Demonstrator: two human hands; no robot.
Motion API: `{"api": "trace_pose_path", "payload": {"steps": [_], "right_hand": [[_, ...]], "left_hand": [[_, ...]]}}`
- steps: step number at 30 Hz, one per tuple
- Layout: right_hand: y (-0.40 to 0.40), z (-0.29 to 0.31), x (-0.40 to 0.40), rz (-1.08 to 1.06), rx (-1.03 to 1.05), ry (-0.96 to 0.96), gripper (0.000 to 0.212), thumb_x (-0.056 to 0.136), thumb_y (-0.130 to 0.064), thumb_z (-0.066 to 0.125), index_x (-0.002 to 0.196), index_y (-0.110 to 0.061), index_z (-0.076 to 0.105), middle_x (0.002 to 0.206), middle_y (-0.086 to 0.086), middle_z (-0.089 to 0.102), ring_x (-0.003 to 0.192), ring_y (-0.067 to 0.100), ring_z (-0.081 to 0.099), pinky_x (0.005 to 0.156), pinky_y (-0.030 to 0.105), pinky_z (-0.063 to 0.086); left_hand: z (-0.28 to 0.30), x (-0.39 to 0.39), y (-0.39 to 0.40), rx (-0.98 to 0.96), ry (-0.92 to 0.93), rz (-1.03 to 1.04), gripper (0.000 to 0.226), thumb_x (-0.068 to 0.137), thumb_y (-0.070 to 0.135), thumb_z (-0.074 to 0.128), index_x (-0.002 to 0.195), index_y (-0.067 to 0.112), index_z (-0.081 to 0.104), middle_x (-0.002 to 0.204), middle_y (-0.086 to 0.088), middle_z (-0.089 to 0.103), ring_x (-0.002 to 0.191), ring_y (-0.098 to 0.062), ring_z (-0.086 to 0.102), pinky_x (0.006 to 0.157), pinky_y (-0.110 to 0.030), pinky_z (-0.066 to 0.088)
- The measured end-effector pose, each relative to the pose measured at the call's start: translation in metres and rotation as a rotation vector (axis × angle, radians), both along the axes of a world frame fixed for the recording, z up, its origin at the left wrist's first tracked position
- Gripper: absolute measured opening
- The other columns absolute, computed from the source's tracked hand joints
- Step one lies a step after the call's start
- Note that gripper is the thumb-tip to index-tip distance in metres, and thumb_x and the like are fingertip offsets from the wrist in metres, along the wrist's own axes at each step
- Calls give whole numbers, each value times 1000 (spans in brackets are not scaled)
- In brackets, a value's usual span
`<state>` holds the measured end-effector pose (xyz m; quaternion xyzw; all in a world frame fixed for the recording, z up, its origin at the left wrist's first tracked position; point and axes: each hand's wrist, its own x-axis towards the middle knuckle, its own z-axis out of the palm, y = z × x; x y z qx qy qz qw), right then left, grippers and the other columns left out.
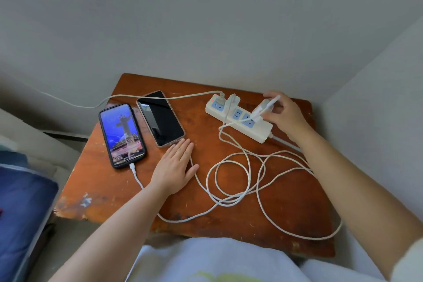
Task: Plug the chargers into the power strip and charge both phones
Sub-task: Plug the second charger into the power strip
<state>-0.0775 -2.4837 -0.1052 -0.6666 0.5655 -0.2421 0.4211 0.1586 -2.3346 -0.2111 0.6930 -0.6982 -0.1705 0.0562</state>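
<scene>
A white power strip [261,131] with blue sockets lies at the back right of the wooden table [103,190]. One white charger [232,102] sits plugged into it. My right hand [286,117] holds a second white charger [263,107] tilted over the strip's sockets. A lit phone [122,135] in a dark case lies at the left with a white cable [137,178] plugged into its near end. A dark-screened phone [160,118] lies beside it with no cable attached. My left hand [176,167] rests flat, fingers together, on the table just below that phone.
Loose white cable loops [235,176] spread over the table's middle and right. The strip's own cord [75,104] runs off the left over the back edge. Walls close in behind and on the right. A blue cushion [20,213] lies at the left.
</scene>
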Motion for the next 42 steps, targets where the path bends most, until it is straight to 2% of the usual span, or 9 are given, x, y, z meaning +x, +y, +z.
{"api": "trace_pose_path", "payload": {"steps": [2, 5, 9, 16, 28, 32, 35, 39, 42], "right_hand": [[-10, -2, 5, -45, -41, 92, 23, 78, -17, 69, 97, -15, 55, 107, 8, 57, 94, 22, 58, 65, 26, 54], [-21, -5, 13, -55, -118, 257, 33, 78, -29, 69, 98, -6, 56, 99, 9, 59, 87, 21, 57, 72, 41, 56], [-25, -7, 20, -34, -216, 303, 28, 84, -28, 62, 84, 0, 61, 85, 17, 68, 73, 28, 64, 69, 42, 54], [-36, 1, 20, 162, -267, 517, 30, 88, -29, 55, 105, -6, 64, 100, 17, 69, 90, 27, 62, 69, 27, 41], [-29, 2, 26, 181, -307, 583, 27, 89, -24, 55, 98, 0, 65, 101, 20, 67, 89, 30, 61, 66, 30, 43], [-31, 7, 22, 166, -285, 488, 24, 87, -19, 58, 90, 3, 66, 95, 22, 67, 86, 30, 61, 63, 25, 40], [-31, 10, 21, 188, -309, 499, 22, 86, -16, 59, 85, 5, 66, 93, 23, 66, 78, 25, 55, 52, 20, 34], [-31, 10, 24, 204, -307, 515, 22, 85, -16, 60, 83, 5, 65, 90, 23, 65, 76, 25, 55, 52, 22, 33], [-34, 11, 25, 212, -282, 532, 26, 85, -17, 60, 82, 7, 65, 83, 20, 63, 75, 26, 56, 48, 16, 30]], "left_hand": [[0, -1, -1, -14, 4, 2, 64, 91, 51, 30, 142, 20, 7, 154, -2, 10, 141, -15, 3, 107, -25, -4], [1, -1, -2, -24, 18, 3, 63, 91, 50, 32, 142, 20, 9, 153, -2, 13, 141, -16, 5, 108, -26, -3], [1, 0, -2, -23, 20, 8, 63, 91, 50, 33, 142, 21, 9, 153, -2, 13, 140, -16, 5, 108, -26, -2], [2, -1, -4, -13, 14, 1, 63, 91, 50, 32, 142, 21, 8, 153, -2, 12, 140, -15, 4, 108, -26, -3], [2, -2, -3, -11, 1, 2, 63, 91, 50, 31, 142, 21, 6, 154, -2, 10, 140, -15, 2, 108, -26, -4], [2, -2, -3, -7, 9, 5, 63, 91, 50, 31, 142, 21, 7, 154, -2, 10, 141, -15, 2, 108, -26, -4], [2, -2, -3, -8, 15, 2, 63, 91, 49, 32, 142, 20, 8, 153, -3, 11, 141, -15, 3, 109, -26, -4], [1, -2, -3, -18, 6, 1, 63, 91, 48, 32, 142, 19, 7, 153, -3, 11, 141, -15, 3, 109, -26, -4], [2, -2, -3, -9, 4, -1, 63, 91, 49, 31, 142, 19, 6, 154, -3, 10, 141, -15, 2, 109, -26, -4]]}}
